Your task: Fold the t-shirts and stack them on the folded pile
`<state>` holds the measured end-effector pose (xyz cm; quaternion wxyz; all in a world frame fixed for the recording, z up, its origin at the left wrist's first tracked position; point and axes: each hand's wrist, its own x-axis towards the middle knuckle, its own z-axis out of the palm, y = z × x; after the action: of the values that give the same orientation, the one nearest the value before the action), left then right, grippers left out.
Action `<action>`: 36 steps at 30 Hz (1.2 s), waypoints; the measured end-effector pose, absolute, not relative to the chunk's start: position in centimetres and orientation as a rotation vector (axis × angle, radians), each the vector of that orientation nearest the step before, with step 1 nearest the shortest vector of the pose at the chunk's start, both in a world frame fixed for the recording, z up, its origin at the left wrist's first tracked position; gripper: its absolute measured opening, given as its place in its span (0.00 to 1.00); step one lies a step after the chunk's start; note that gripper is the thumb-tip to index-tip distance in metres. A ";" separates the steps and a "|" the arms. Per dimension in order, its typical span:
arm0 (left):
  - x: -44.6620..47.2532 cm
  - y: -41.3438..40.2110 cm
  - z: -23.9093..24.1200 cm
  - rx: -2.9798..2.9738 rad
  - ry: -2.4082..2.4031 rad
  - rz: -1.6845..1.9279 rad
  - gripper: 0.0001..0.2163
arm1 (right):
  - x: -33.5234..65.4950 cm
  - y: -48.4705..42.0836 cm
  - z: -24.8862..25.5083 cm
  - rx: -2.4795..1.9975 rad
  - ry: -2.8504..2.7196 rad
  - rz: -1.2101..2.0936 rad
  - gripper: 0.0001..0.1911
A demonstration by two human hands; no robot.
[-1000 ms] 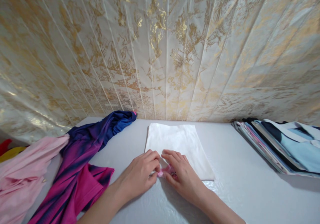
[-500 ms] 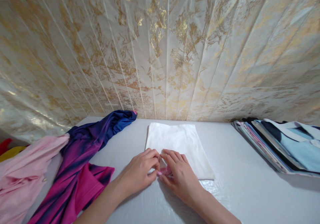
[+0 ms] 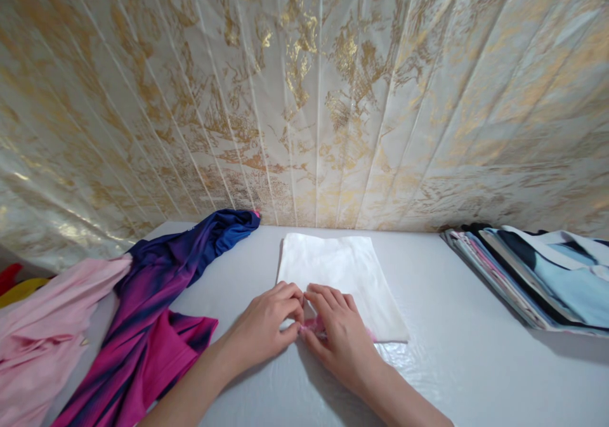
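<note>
A white folded garment (image 3: 330, 259) lies flat on the table, a pink patch (image 3: 311, 327) showing between my hands near its front edge. My left hand (image 3: 276, 319) is closed at the garment's near left side, thumb and fingertips pinching by the pink patch. Close beside it, my right hand (image 3: 337, 322) bends its fingers over the cloth, with the thumb near the pink part. The fingertips of both hands almost meet. My right palm hides part of the pink area, and a little more pink peeks out to its right.
A purple and navy garment (image 3: 157, 300) and a pink garment (image 3: 52, 313) lie loose at the left. On the right stands a stack of folded clothes (image 3: 537, 281). Behind the white table (image 3: 457, 376) rises a gold-patterned curtain (image 3: 304, 110).
Both hands stay nearly in place, with the right thumb shifted slightly left. More pink shows between the hands and to the right of my right hand.
</note>
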<state>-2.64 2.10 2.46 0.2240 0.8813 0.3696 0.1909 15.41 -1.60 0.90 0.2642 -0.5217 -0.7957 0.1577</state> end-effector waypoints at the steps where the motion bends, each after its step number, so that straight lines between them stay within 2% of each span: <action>1: -2.7 2.1 2.4 2.433 1.019 0.529 0.08 | 15.3 -1.6 0.8 -1.413 -2.148 0.418 0.20; 7: -2.6 2.1 2.5 2.423 1.008 0.541 0.09 | 15.0 -1.9 0.7 -1.412 -2.133 0.416 0.24; 13: -2.6 2.1 2.6 2.412 1.014 0.542 0.09 | 14.9 -1.9 1.2 -1.430 -2.113 0.438 0.17; 17: -2.7 2.1 2.5 2.409 1.006 0.538 0.09 | 14.7 -1.9 1.0 -1.447 -2.098 0.421 0.16; 36: -2.7 2.1 2.9 2.385 1.011 0.540 0.08 | 14.7 -2.0 0.3 -1.436 -2.122 0.366 0.24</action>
<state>-2.68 2.08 2.86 0.2453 0.8737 0.3705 0.1979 14.69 -1.99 0.30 0.2732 -0.5337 -0.7887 0.1360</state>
